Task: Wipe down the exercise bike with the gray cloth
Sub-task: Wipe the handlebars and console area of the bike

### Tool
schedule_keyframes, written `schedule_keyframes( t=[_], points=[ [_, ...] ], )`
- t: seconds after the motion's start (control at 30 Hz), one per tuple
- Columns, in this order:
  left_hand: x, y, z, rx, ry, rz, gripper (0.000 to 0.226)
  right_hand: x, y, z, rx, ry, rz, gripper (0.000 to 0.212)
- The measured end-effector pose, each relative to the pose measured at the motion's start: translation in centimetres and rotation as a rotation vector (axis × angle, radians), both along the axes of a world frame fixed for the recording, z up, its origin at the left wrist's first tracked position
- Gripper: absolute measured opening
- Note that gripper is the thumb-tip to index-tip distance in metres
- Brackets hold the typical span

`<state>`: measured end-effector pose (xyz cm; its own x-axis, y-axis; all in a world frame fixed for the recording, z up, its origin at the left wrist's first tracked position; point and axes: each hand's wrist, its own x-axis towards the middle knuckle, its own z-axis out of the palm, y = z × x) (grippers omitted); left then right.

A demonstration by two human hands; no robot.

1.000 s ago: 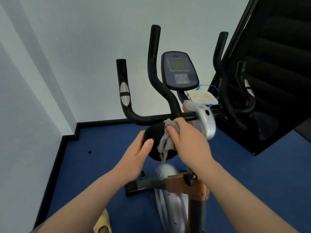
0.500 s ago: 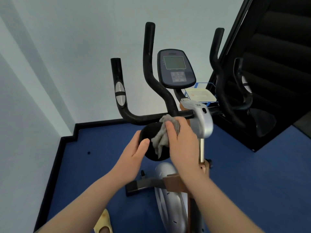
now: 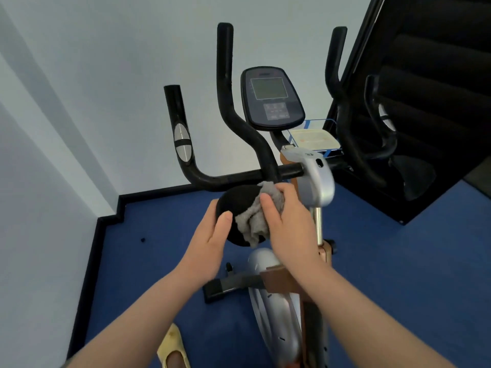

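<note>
So the gray cloth [image 3: 252, 217] is bunched up in the middle of the frame, pressed against a round black pad [image 3: 239, 205] that sits just under the handlebar [image 3: 239, 176] of the exercise bike [image 3: 276, 309]. The right hand [image 3: 289, 224] has its fingers curled over the cloth, gripping it and holding it onto the pad. The left hand [image 3: 210, 240] cups the pad's left edge, thumb on the front face, fingers wrapped round behind it. The console [image 3: 271, 98] with its gray screen sits upper center, above the hands. The bike's silver housing runs down toward the bottom of the frame over blue floor [image 3: 398, 274]. A yellow slipper [image 3: 172, 346] pokes in at the bottom.
</note>
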<state>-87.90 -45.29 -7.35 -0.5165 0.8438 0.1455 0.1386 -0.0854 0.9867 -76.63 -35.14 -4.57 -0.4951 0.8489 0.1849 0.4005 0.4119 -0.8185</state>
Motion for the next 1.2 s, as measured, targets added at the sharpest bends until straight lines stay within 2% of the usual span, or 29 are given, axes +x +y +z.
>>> schedule_keyframes(
  t=[0.07, 0.13, 0.2, 0.33, 0.43, 0.53, 0.67, 0.73, 0.83, 0.97, 1.03, 1.1, 1.2],
  points=[
    [-0.2, -0.1, 0.2, -0.003, 0.016, -0.019, 0.027, -0.2, 0.7, 0.3, 0.009, 0.009, 0.009, 0.020],
    [0.0, -0.1, 0.0, 0.015, 0.005, -0.011, 0.028, 0.0, -1.4, -0.6, -0.017, 0.130, -0.047, 0.022],
    [0.2, 0.0, -0.2, 0.029, -0.007, 0.014, 0.030, 0.4, -3.1, -1.1, -0.048, 0.171, -0.060, 0.030],
    [-0.1, 0.0, 0.0, 0.007, 0.004, -0.011, 0.028, 0.1, 1.2, 1.3, 0.065, -0.149, 0.070, 0.025],
    [-0.2, -0.1, 0.1, 0.005, 0.011, -0.010, 0.026, -0.4, -0.1, 0.2, 0.036, 0.042, -0.042, 0.020],
    [0.3, 0.0, -0.3, 0.028, 0.003, 0.030, 0.029, 0.0, -3.8, -1.6, -0.097, 0.262, -0.100, 0.017],
    [-0.1, 0.0, 0.0, 0.002, 0.020, -0.005, 0.027, -0.2, -0.1, -0.5, 0.009, 0.141, -0.030, 0.017],
    [-0.1, 0.0, 0.0, 0.012, 0.018, 0.004, 0.026, -0.5, -0.8, -1.1, 0.003, 0.225, -0.066, 0.012],
    [0.7, 0.3, -0.2, 0.043, 0.013, 0.060, 0.028, -0.5, -4.3, -2.8, -0.122, 0.348, -0.118, 0.008],
    [0.5, 0.2, -0.1, 0.035, 0.022, 0.042, 0.028, 0.2, -1.4, -2.0, -0.076, 0.186, -0.047, 0.015],
    [0.4, 0.1, 0.0, 0.040, 0.032, 0.036, 0.028, 0.0, -1.7, -2.2, -0.093, 0.279, -0.072, 0.018],
    [0.6, 0.1, -0.1, 0.038, 0.010, 0.061, 0.027, -0.4, -4.0, -3.2, -0.171, 0.357, -0.090, 0.011],
    [0.7, 0.1, -0.1, 0.018, 0.016, 0.077, 0.027, -0.3, -4.0, -3.5, -0.210, 0.339, -0.071, 0.014]
  ],
)
